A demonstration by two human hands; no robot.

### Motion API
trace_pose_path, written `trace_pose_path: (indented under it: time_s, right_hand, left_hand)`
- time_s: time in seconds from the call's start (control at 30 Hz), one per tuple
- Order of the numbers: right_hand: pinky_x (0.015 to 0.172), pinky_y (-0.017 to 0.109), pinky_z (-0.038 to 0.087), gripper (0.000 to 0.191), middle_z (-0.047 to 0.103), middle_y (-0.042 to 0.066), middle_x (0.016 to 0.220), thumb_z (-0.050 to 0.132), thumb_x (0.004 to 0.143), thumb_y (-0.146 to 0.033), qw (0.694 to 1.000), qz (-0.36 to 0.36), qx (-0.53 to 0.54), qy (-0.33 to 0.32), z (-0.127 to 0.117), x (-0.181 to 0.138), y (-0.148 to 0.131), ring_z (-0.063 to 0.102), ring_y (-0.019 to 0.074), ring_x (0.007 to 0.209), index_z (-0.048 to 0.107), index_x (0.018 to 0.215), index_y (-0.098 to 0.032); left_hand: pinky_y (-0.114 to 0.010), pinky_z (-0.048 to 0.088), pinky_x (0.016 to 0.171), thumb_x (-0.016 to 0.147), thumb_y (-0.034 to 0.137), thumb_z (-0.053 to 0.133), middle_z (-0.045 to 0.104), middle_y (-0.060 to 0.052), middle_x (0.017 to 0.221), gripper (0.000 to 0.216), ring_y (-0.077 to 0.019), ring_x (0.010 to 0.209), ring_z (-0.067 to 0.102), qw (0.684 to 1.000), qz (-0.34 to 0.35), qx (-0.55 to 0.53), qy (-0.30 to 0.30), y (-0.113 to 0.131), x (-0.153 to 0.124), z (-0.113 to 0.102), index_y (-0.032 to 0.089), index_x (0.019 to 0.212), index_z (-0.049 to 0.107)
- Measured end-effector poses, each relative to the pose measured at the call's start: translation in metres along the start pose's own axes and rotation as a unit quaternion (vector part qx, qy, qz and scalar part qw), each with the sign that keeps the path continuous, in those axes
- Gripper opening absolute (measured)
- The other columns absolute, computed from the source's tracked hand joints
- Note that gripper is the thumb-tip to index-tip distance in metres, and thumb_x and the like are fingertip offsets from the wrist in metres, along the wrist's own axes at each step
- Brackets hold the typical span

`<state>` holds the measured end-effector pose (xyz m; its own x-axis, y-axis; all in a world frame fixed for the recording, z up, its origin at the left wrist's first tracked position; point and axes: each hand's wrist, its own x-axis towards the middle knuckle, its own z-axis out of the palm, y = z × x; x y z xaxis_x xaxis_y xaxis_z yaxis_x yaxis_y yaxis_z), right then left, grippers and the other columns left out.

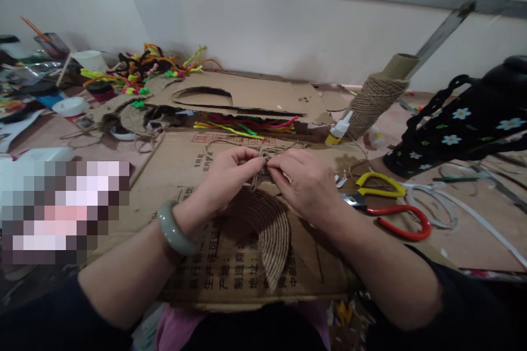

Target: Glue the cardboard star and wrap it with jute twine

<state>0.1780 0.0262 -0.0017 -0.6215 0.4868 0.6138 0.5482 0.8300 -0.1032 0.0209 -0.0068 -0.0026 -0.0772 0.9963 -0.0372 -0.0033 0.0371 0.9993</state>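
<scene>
A curved piece made of rows of jute twine [275, 230] rests on the printed cardboard [164, 175] in front of me. At its upper end, loose twine strands [284, 146] gather in a small tangle. My left hand [224, 178], with a pale green bangle on the wrist, pinches this twine between thumb and index finger. Close beside it, fingertips nearly touching, my right hand [303, 182] is closed on the same twine. The fingers hide the exact spot they grip. Part of the woven piece lies under my hands.
To the right lie scissors [395, 208] with one yellow and one red handle, near a small glue bottle [338, 130]. A twine spool [376, 96] and a black flowered bottle [461, 115] stand behind. Cut cardboard [263, 93] and colourful pipe cleaners [152, 63] lie at the back.
</scene>
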Motion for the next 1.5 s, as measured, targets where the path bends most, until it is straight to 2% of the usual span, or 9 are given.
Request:
trace_pose_path:
  time_s: [0.3,0.47,0.63,0.77,0.93,1.07,1.17,1.3,1.5]
  right_hand:
    - [0.071,0.030,0.048,0.022,0.067,0.007,0.078,0.047,0.088,-0.020,1.000,-0.012,0.009,0.006,-0.001,-0.001,-0.001,0.061,0.0183,0.075,0.067,0.082,-0.014]
    - [0.067,0.028,0.048,0.020,0.066,0.006,0.074,0.048,0.086,-0.019,0.998,0.019,0.030,0.045,-0.006,0.001,0.002,0.060,0.0162,0.070,0.065,0.079,-0.014]
    - [0.066,0.026,0.046,0.016,0.066,0.005,0.076,0.050,0.085,-0.020,0.996,0.042,0.057,0.058,-0.008,0.003,0.003,0.059,0.0144,0.070,0.064,0.080,-0.016]
    - [0.063,0.028,0.045,0.020,0.065,0.007,0.079,0.054,0.085,-0.028,0.994,0.071,0.082,0.022,-0.008,0.003,0.003,0.059,0.0160,0.071,0.067,0.089,-0.014]
    - [0.073,0.033,0.046,0.018,0.065,0.008,0.085,0.058,0.081,-0.027,0.985,0.115,0.129,-0.019,-0.009,0.005,0.007,0.059,0.0189,0.082,0.069,0.087,-0.013]
    - [0.063,0.025,0.045,0.013,0.067,0.002,0.077,0.058,0.078,-0.023,0.947,0.200,0.240,-0.073,-0.009,0.009,0.010,0.059,0.0124,0.069,0.067,0.082,-0.016]
    - [0.054,0.022,0.041,0.012,0.067,0.000,0.071,0.059,0.075,-0.023,0.919,0.250,0.294,-0.082,-0.008,0.011,0.011,0.055,0.0093,0.060,0.066,0.081,-0.016]
    - [0.053,0.021,0.040,0.011,0.067,0.000,0.070,0.059,0.074,-0.022,0.910,0.258,0.315,-0.075,-0.008,0.010,0.012,0.054,0.0084,0.058,0.066,0.079,-0.015]
    - [0.057,0.022,0.042,0.011,0.067,0.000,0.071,0.058,0.074,-0.022,0.925,0.238,0.285,-0.084,-0.011,0.009,0.010,0.056,0.0095,0.061,0.066,0.080,-0.016]
  left_hand:
    - [-0.022,0.029,0.049,0.071,0.029,0.066,0.051,0.004,0.060,0.016,-0.0067,0.053,0.040,1.000,-0.004,-0.022,0.010,-0.001,0.002,-0.001,0.014,0.069,0.059]
    - [-0.021,0.028,0.047,0.071,0.031,0.067,0.050,0.005,0.059,0.017,-0.0059,0.049,0.039,0.999,-0.030,-0.034,-0.014,0.000,0.001,-0.003,0.015,0.071,0.059]
    - [-0.021,0.029,0.048,0.070,0.029,0.067,0.051,0.004,0.059,0.015,-0.0065,0.050,0.040,1.000,-0.009,0.003,-0.011,0.000,0.001,-0.003,0.015,0.069,0.060]
    - [-0.022,0.029,0.048,0.071,0.031,0.065,0.050,0.004,0.060,0.017,-0.0073,0.051,0.039,0.999,-0.005,0.026,-0.028,0.001,0.001,-0.004,0.015,0.069,0.061]
    - [-0.022,0.030,0.049,0.072,0.032,0.066,0.050,0.004,0.059,0.018,-0.0073,0.051,0.040,0.998,-0.019,0.041,-0.043,0.003,-0.001,-0.003,0.015,0.069,0.061]
    - [-0.022,0.031,0.050,0.073,0.035,0.067,0.053,0.003,0.061,0.021,-0.0075,0.052,0.042,0.997,-0.029,0.024,-0.065,0.003,-0.003,-0.003,0.015,0.075,0.064]
    - [-0.021,0.032,0.049,0.076,0.040,0.064,0.054,0.003,0.062,0.024,-0.0074,0.051,0.043,0.995,-0.036,-0.022,-0.092,0.000,-0.002,-0.006,0.015,0.078,0.065]
    - [-0.022,0.039,0.055,0.077,0.036,0.064,0.061,0.000,0.071,0.020,-0.0098,0.060,0.053,0.991,-0.059,-0.058,-0.109,0.000,-0.001,-0.008,0.017,0.082,0.067]
    - [-0.023,0.041,0.057,0.071,0.028,0.068,0.063,0.000,0.071,0.016,-0.0096,0.059,0.055,0.990,-0.089,-0.020,-0.108,0.007,-0.005,-0.005,0.016,0.082,0.068]
